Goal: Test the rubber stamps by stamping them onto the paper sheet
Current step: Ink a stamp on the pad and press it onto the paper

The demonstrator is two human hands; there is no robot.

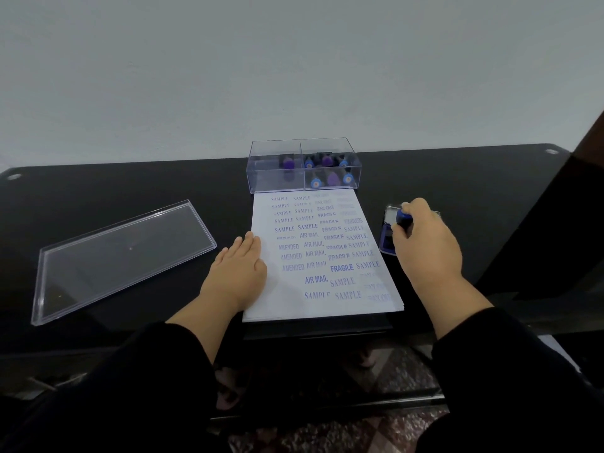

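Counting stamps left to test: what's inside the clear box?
The clear box holds purple and blue stamps: one in the left compartment, about six in the right. Their faces are hidden.

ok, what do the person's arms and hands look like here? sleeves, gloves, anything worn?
Both hands are bare: the left hand and right hand show no gloves, and no rings or watch are visible. Both arms wear long, loose black sleeves that end above the wrists, leaving the forearms partly uncovered. The sleeves show no markings or logos.
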